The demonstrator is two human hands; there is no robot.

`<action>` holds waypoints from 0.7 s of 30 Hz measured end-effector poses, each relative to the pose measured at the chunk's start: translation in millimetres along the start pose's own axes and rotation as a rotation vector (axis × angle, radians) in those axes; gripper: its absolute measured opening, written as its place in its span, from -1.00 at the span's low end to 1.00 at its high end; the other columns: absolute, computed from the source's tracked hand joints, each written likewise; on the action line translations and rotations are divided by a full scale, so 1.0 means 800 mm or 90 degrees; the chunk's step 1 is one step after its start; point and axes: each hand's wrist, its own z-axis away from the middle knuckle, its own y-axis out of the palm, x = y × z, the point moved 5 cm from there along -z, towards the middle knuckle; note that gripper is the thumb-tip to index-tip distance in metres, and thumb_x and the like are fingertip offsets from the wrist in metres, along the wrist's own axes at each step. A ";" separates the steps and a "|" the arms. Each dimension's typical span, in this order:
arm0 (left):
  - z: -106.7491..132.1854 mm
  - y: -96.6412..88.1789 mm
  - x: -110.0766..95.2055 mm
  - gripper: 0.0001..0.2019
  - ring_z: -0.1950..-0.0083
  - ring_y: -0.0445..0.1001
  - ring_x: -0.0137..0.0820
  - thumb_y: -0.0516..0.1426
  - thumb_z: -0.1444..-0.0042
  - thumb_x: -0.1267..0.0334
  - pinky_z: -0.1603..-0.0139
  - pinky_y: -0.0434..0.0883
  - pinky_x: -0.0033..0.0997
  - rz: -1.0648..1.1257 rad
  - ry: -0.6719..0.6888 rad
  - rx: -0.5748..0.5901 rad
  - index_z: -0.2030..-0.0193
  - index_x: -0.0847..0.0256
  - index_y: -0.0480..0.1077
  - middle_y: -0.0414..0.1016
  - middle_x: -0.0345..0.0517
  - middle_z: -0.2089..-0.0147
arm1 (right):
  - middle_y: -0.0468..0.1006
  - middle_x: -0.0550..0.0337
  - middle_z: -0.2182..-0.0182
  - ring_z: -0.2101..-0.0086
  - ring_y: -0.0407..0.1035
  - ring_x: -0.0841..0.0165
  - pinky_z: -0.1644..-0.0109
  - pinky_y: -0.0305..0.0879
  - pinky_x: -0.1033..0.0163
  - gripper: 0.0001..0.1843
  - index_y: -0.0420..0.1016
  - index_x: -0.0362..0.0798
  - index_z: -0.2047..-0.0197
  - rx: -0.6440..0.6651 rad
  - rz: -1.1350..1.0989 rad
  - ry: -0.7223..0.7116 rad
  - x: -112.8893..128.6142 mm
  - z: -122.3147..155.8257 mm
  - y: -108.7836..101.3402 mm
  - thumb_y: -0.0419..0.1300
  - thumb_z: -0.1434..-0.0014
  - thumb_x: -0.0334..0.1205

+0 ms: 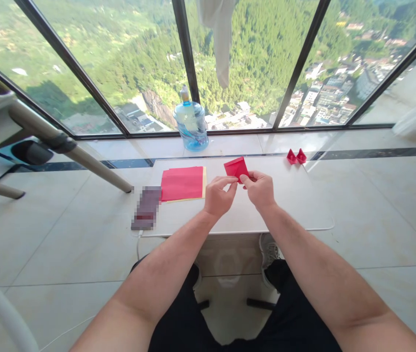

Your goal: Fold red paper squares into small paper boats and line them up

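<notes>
Red paper (236,167): fingers (245,180) at near edge, room around.

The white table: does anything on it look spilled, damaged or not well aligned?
Nothing looks spilled. The stack of red paper is slightly askew: a yellow layer shows beyond its right and lower edges. The dark object at the left is pixelated, so damage there cannot be judged.

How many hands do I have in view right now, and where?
2. The left hand is at the lower left of the folded red paper; the right hand is at its lower right, thumb over the edge. No other hand shows.
</notes>
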 end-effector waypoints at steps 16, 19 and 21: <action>-0.012 0.004 0.031 -0.73 0.45 0.52 -0.42 0.38 0.17 0.24 0.43 0.47 -0.46 0.312 -0.305 0.108 0.39 0.30 0.43 0.55 -0.13 0.46 | 0.47 0.31 0.60 0.58 0.25 0.44 0.53 0.17 0.30 -0.80 0.54 -0.08 0.43 0.104 0.089 0.017 0.011 0.000 -0.017 0.35 0.06 -0.11; -0.013 0.001 0.031 -0.68 0.39 0.59 -0.35 0.41 0.19 0.23 0.36 0.55 -0.37 0.353 -0.336 0.174 0.33 0.33 0.47 0.59 -0.06 0.40 | 0.44 0.32 0.62 0.60 0.22 0.46 0.54 0.15 0.30 -0.79 0.54 -0.08 0.43 0.130 0.087 0.023 0.012 -0.001 -0.020 0.35 0.04 -0.09; -0.012 -0.002 0.029 -0.62 0.33 0.62 -0.30 0.42 0.19 0.23 0.28 0.58 -0.33 0.371 -0.338 0.240 0.23 0.35 0.51 0.62 0.01 0.33 | 0.45 0.31 0.62 0.62 0.22 0.46 0.56 0.14 0.30 -0.77 0.56 -0.08 0.41 0.155 0.076 0.036 0.011 -0.002 -0.020 0.35 0.03 -0.08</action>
